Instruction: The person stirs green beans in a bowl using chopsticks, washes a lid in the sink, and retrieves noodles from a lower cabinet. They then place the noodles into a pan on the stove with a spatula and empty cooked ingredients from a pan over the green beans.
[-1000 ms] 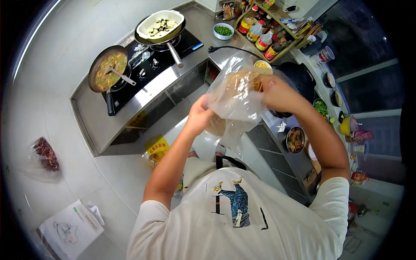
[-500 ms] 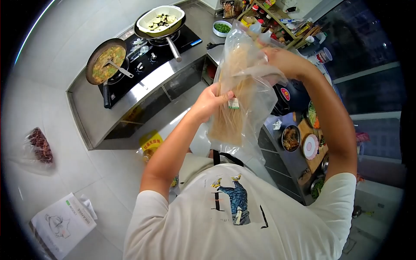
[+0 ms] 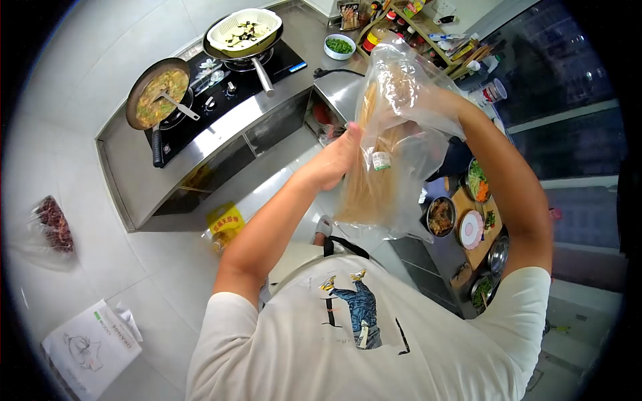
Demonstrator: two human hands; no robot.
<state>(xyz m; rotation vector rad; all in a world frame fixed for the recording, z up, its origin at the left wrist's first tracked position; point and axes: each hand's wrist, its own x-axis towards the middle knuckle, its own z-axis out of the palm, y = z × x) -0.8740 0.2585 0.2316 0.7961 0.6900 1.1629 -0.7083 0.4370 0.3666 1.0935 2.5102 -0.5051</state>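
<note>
A clear plastic bag hangs upright in front of my chest. It holds a long bundle of straight, tan dried noodles and bears a small white and green label. My left hand is closed on the bag's left side, thumb pointing up along it. At the upper right, my right hand is under the loose plastic near the top of the noodles, seemingly inside the bag. Glare and folds hide its fingers, so its grip does not show.
To the left, a pan of food with a spatula and a pan under a white basket sit on the cooktop. A bowl of chopped greens stands behind. On the right counter are a pink-rimmed plate and several bowls.
The bag has shifted slightly right and its top has sunk a little. My left thumb has come off the label and now points up. My right hand looks deeper under the plastic.
</note>
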